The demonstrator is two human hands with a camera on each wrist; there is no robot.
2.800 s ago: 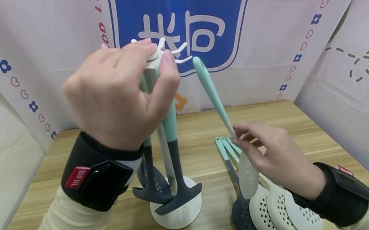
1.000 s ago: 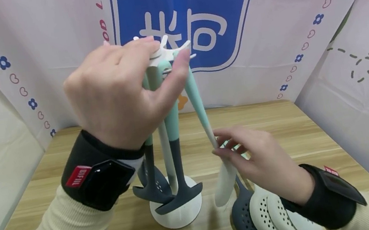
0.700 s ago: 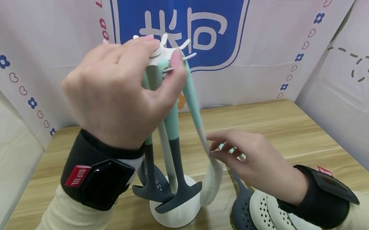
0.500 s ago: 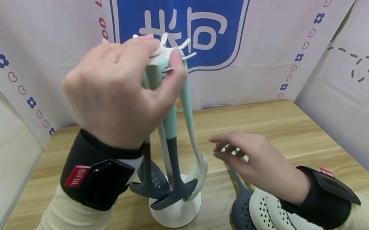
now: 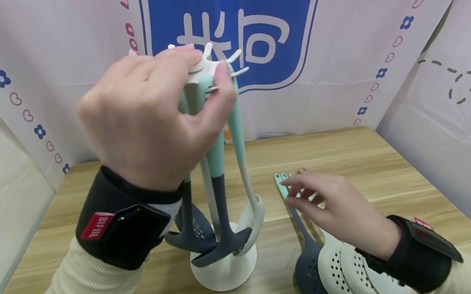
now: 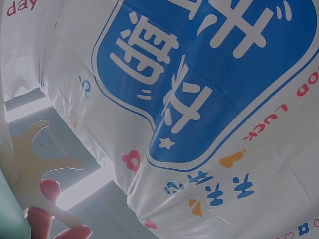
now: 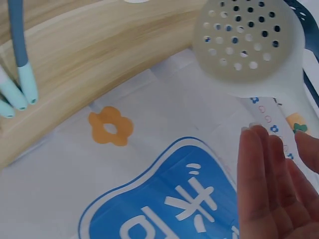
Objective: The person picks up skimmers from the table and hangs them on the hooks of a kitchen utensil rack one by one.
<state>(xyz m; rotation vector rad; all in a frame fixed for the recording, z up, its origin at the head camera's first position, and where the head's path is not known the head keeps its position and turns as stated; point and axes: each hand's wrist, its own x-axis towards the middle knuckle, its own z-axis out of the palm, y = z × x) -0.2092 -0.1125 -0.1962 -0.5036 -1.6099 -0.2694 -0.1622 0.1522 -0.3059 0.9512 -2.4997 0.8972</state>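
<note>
My left hand (image 5: 149, 114) grips the hooked top of a white utensil stand (image 5: 240, 281); its fingertips curl round the white hooks (image 6: 50, 162) in the left wrist view. Dark grey utensils with mint handles hang there, one with a perforated head (image 5: 198, 225). On the stand's right side hangs a white skimmer (image 5: 258, 219), its holes plain in the right wrist view (image 7: 244, 47). My right hand (image 5: 343, 207) is apart from the stand, fingers loosely bent with nothing between them, above a row of skimmers. The left palm side is hidden in the head view.
On the table (image 5: 106, 225) at the right lie a dark grey skimmer (image 5: 313, 276) and several white skimmers (image 5: 335, 273), overlapping in a fan with handles pointing away. A printed cloth (image 5: 93, 101) stands behind the table's far edge.
My right hand has carried the white skimmer left to the stand, let it go there and drawn back right. The skimmer has swung in to hang upright. My left hand keeps its grip.
</note>
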